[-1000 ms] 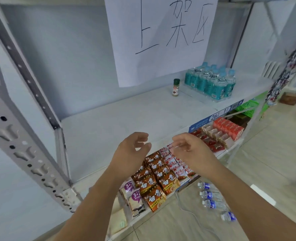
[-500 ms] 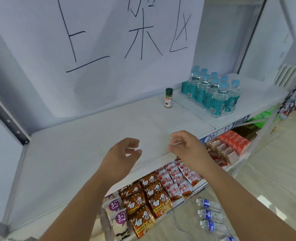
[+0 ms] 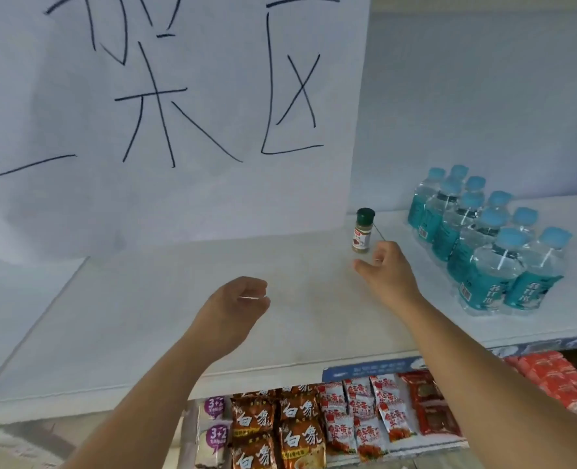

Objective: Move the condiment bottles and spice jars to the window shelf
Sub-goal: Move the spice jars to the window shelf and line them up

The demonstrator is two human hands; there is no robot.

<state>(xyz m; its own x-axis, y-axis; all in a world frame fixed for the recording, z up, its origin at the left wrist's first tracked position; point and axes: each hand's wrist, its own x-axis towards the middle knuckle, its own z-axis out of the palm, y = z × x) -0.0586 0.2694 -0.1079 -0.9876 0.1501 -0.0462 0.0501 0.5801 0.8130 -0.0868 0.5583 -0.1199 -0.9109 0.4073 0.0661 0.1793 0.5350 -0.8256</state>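
My right grip (image 3: 387, 272) has reached just beside the small green-capped glass spice jar (image 3: 362, 233), open for the pickup; my left grip (image 3: 233, 306) hangs empty.

Left hand (image 3: 233, 306) and right hand (image 3: 387, 272): both mine, both bare. Left forearm (image 3: 151, 401) bare from the wrist to the bottom edge of the frame. Right forearm (image 3: 483, 377) bare from the wrist to the lower right corner. Arms slim and smooth, wrists narrow. Pale glints on my left fingers (image 3: 250, 297), maybe nails, too blurred to tell.
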